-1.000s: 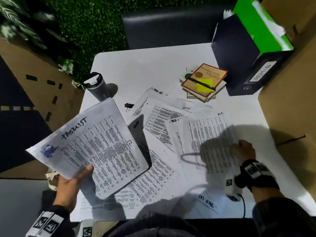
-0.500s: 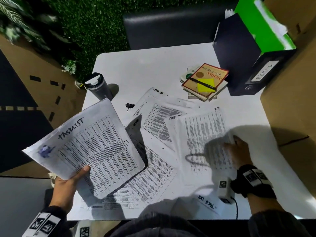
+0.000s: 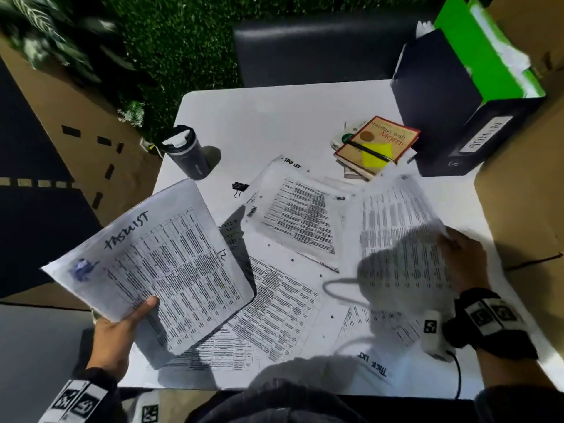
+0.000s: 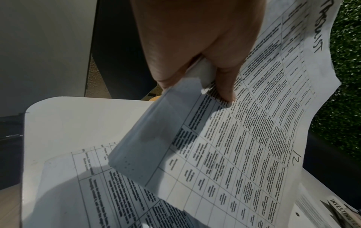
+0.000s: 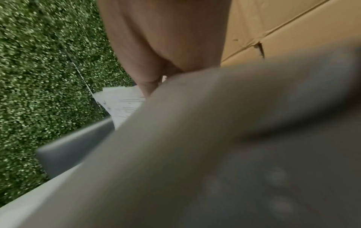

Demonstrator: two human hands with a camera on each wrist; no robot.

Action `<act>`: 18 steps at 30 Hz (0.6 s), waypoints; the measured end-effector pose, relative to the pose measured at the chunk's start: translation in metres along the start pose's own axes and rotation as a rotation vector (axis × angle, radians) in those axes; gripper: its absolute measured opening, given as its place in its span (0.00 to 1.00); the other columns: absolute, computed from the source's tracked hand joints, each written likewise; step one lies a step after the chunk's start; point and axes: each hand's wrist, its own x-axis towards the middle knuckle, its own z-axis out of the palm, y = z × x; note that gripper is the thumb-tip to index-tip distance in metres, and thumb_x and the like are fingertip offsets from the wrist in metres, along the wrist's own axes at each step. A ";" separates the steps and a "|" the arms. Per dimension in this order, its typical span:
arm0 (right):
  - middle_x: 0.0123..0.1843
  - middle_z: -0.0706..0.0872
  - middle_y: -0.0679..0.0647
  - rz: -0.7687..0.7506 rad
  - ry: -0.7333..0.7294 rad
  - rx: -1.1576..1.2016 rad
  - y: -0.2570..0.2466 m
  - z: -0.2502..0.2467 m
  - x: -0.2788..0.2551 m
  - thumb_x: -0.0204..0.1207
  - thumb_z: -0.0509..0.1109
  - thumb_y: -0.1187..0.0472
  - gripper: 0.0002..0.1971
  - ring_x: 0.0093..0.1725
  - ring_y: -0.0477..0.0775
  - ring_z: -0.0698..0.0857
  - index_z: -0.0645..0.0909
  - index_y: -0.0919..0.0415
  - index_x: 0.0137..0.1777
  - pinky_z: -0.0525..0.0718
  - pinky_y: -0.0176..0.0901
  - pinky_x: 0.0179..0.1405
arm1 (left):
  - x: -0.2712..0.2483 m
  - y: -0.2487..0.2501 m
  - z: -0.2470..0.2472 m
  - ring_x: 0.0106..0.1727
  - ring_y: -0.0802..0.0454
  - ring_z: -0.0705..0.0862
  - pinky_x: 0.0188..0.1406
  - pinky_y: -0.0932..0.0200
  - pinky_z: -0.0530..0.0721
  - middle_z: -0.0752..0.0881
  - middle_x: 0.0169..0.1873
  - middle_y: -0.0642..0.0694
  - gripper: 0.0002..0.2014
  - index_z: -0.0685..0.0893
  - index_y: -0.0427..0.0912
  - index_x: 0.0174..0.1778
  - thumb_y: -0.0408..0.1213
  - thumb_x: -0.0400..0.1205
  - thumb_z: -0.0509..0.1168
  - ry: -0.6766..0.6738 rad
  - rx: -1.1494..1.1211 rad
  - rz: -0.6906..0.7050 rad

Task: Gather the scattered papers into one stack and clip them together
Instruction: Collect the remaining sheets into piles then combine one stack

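Observation:
My left hand (image 3: 122, 325) grips a stack of printed sheets (image 3: 152, 264) headed "TASKLIST", held above the table's left edge; in the left wrist view the thumb (image 4: 226, 83) presses on the top page (image 4: 244, 146). At the table's right side, my right hand (image 3: 464, 261) pinches the right edge of one printed sheet (image 3: 399, 233), which is lifted and curls upward. In the right wrist view that sheet (image 5: 215, 138) fills the frame as a blur. Several more printed sheets (image 3: 293, 221) lie scattered on the white table (image 3: 274, 123). A black binder clip (image 3: 239, 187) rests beside them.
A dark travel mug (image 3: 189, 151) stands at the table's left edge. A small pile of books (image 3: 375, 145) with a pen and yellow note lies at the back right, next to a dark binder (image 3: 451, 117) holding a green folder. Cardboard (image 3: 525, 209) borders the right side.
My right hand has taken hold of the right-hand sheet and raised its edge off the table. The left hand still holds its stack in about the same place.

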 end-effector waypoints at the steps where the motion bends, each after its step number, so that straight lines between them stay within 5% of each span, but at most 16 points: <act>1: 0.59 0.85 0.74 -0.007 0.028 -0.038 0.002 0.001 -0.004 0.83 0.62 0.64 0.16 0.59 0.71 0.83 0.80 0.69 0.66 0.75 0.52 0.59 | -0.001 0.001 0.000 0.56 0.44 0.83 0.51 0.52 0.84 0.83 0.63 0.35 0.24 0.78 0.30 0.67 0.25 0.74 0.72 0.002 0.003 -0.006; 5: 0.53 0.86 0.76 -0.026 0.082 -0.111 0.010 -0.006 -0.013 0.79 0.60 0.53 0.22 0.54 0.74 0.85 0.82 0.67 0.65 0.79 0.56 0.55 | -0.006 0.005 0.001 0.52 0.46 0.83 0.35 0.69 0.87 0.84 0.60 0.36 0.22 0.78 0.29 0.66 0.24 0.75 0.71 -0.001 0.011 -0.007; 7: 0.53 0.86 0.75 -0.015 0.083 -0.037 0.011 -0.014 -0.015 0.76 0.59 0.50 0.25 0.54 0.71 0.87 0.82 0.66 0.64 0.79 0.51 0.53 | -0.007 0.006 0.002 0.55 0.45 0.82 0.34 0.68 0.87 0.84 0.60 0.38 0.23 0.78 0.29 0.67 0.24 0.75 0.71 0.001 0.019 -0.007; 9: 0.59 0.86 0.73 0.027 0.087 0.086 0.009 -0.023 -0.016 0.81 0.64 0.57 0.19 0.55 0.56 0.88 0.81 0.68 0.66 0.79 0.31 0.54 | -0.006 0.006 0.003 0.55 0.45 0.83 0.36 0.64 0.88 0.84 0.60 0.38 0.22 0.78 0.30 0.67 0.25 0.75 0.71 -0.017 0.018 -0.009; 11: 0.61 0.85 0.70 0.021 0.087 0.158 0.003 -0.032 -0.016 0.82 0.64 0.64 0.16 0.54 0.54 0.87 0.81 0.69 0.66 0.70 0.09 0.39 | -0.004 0.006 0.004 0.52 0.49 0.83 0.43 0.58 0.86 0.85 0.59 0.39 0.21 0.79 0.32 0.65 0.25 0.75 0.71 -0.035 0.014 -0.017; 13: 0.58 0.89 0.61 -0.013 0.114 0.212 0.001 -0.042 -0.015 0.80 0.66 0.53 0.15 0.52 0.54 0.85 0.85 0.56 0.62 0.74 0.16 0.45 | -0.002 0.005 0.004 0.52 0.49 0.83 0.51 0.52 0.82 0.85 0.58 0.40 0.21 0.79 0.34 0.64 0.25 0.75 0.71 -0.051 0.004 -0.021; 15: 0.50 0.91 0.43 0.008 0.174 0.270 0.000 -0.050 -0.013 0.71 0.67 0.35 0.13 0.47 0.41 0.84 0.86 0.37 0.49 0.80 0.41 0.56 | 0.000 0.004 0.005 0.57 0.44 0.83 0.51 0.52 0.81 0.85 0.60 0.38 0.22 0.79 0.33 0.66 0.26 0.75 0.71 -0.069 -0.003 -0.018; 18: 0.33 0.87 0.38 0.032 0.190 0.414 0.007 -0.056 -0.009 0.76 0.68 0.47 0.10 0.32 0.34 0.79 0.83 0.40 0.34 0.80 0.42 0.39 | 0.000 0.002 0.007 0.61 0.42 0.82 0.56 0.50 0.79 0.84 0.62 0.38 0.22 0.79 0.34 0.66 0.25 0.75 0.71 -0.072 -0.016 0.001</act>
